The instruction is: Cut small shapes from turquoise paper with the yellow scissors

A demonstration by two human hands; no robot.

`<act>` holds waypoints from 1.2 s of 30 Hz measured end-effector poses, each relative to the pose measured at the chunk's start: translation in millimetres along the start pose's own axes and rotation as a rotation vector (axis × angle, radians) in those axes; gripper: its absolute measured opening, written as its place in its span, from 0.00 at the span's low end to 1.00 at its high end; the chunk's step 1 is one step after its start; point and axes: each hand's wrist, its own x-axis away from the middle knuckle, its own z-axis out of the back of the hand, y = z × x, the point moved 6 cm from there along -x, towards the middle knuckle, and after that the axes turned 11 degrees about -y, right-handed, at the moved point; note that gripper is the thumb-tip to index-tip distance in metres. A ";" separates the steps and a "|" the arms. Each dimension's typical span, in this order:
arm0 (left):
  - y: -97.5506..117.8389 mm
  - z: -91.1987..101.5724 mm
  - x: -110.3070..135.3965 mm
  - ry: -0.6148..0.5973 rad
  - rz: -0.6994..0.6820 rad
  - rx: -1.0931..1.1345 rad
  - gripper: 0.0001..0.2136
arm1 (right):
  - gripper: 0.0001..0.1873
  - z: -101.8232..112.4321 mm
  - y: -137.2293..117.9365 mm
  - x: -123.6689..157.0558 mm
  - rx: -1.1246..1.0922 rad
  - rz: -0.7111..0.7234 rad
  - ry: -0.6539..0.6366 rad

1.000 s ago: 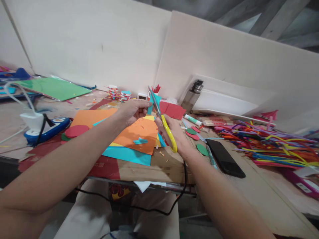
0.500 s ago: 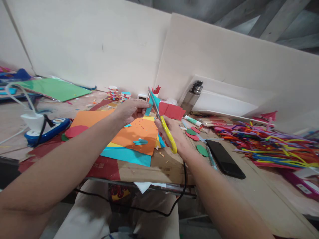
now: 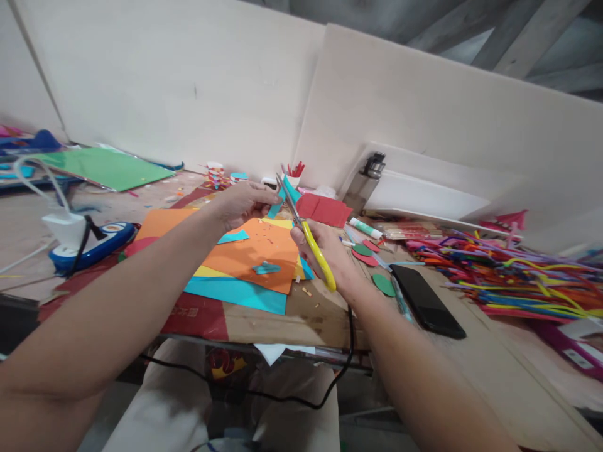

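Observation:
My left hand (image 3: 242, 202) pinches a small teal paper piece (image 3: 285, 193) above the desk. My right hand (image 3: 325, 254) grips yellow-handled scissors (image 3: 308, 240), their blades pointing up and cutting into that teal piece. Below the hands lie stacked paper sheets: orange (image 3: 249, 251), yellow and teal (image 3: 235, 292). A few teal offcuts (image 3: 264, 268) rest on the orange sheet.
A black phone (image 3: 426, 301) and green and red paper circles (image 3: 365, 251) lie right of the hands. A pile of coloured pipe cleaners (image 3: 509, 270) fills the right side. A glue stick (image 3: 365, 227), red paper (image 3: 323, 209), a green sheet (image 3: 106, 166) and a blue-white device (image 3: 82, 242) sit around.
A teal strip has dropped onto the orange sheet beside my left hand. Both hands and the scissors have shifted slightly left; the teal piece held is smaller.

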 end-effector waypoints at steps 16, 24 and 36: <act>1.8 17.0 0.2 -0.052 0.036 -0.095 0.07 | 0.22 -2.5 -3.4 2.0 0.103 -0.036 -0.045; 4.7 39.1 -0.4 0.062 0.011 -0.013 0.06 | 0.20 9.6 -0.3 0.0 0.229 0.027 -0.021; 9.8 36.9 4.8 0.136 -0.006 0.109 0.07 | 0.14 30.5 21.4 0.2 -0.113 -0.039 0.240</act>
